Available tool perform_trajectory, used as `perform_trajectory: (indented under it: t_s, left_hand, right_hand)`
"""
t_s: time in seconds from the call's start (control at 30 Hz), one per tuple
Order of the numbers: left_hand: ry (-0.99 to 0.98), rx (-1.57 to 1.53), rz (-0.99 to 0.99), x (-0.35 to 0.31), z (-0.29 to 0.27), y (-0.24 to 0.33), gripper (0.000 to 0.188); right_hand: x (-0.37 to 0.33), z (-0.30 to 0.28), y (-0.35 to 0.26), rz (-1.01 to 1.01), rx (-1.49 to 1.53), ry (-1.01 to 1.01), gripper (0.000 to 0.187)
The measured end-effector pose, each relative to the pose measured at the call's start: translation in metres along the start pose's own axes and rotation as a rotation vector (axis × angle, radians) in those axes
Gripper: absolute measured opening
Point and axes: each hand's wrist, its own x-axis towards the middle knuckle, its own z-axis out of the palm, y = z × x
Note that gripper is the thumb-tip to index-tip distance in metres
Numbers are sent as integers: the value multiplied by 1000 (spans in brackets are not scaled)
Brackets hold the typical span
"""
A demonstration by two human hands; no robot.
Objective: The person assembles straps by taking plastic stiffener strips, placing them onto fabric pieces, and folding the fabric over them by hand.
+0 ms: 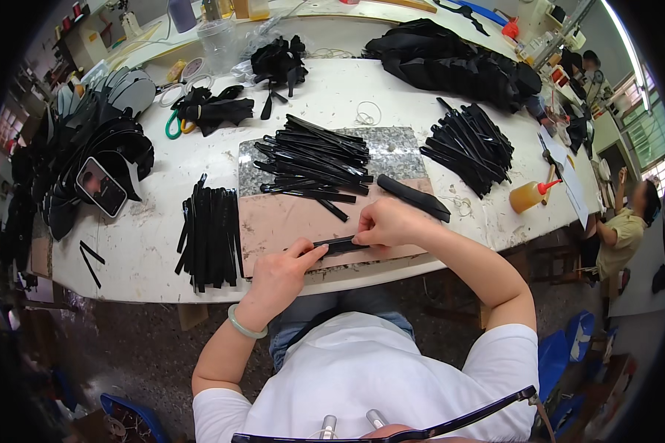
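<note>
A black strip (340, 245) lies along the near edge of a pinkish board (295, 225). The fingertips of my left hand (277, 275) hold its left end down, thumb and forefinger close together. At the other end my right hand (389, 224) pinches the strip, with the other fingers curled in. Just beyond my right hand rests a dark, rounded bar-like tool (414, 198). Loose glossy black strips (314, 159) are heaped on the grey speckled slab (395, 140) behind the board. Left of the board, more strips (210, 236) lie roughly side by side.
Another pile of strips (469, 148) sits to the right, near an amber squeeze bottle (530, 196) with a red tip. A phone (101, 187) leans on black pieces at left. Green-handled scissors (173, 124) and bundled black pieces (458, 70) lie farther back. A person (624, 232) is at far right.
</note>
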Motion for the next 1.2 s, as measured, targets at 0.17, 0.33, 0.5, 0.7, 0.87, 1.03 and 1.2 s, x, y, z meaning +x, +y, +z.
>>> perform_trajectory:
  t_s: [0.17,0.33,0.5,0.7,0.87,1.03,1.2]
  left_hand:
    - [-52,7,-16,1,-5,-1,35]
    - [29,-56,-279,-6,-15,-13,24]
    - [93,-126,-224,-15,-11,-11,10]
    - [117,-200,-273,-19,-9,-5,18]
    - [95,-206,-260,-20,-10,-5,23]
    - [96,-238,-221,-14,-7,-6,23]
    - [68,-229,-334,-22,-18,-5,25]
  right_hand:
    - [-4,-1,16,-18,-259,169,40]
    - [-16,22,28,-134,-363,349,34]
    - [-11,56,17,-566,-397,483,36]
    - [5,75,6,-590,-408,547,29]
    - [4,78,6,-736,-363,673,18]
    - [0,76,9,-840,-367,794,15]
    - [-20,23,9,-820,-269,852,18]
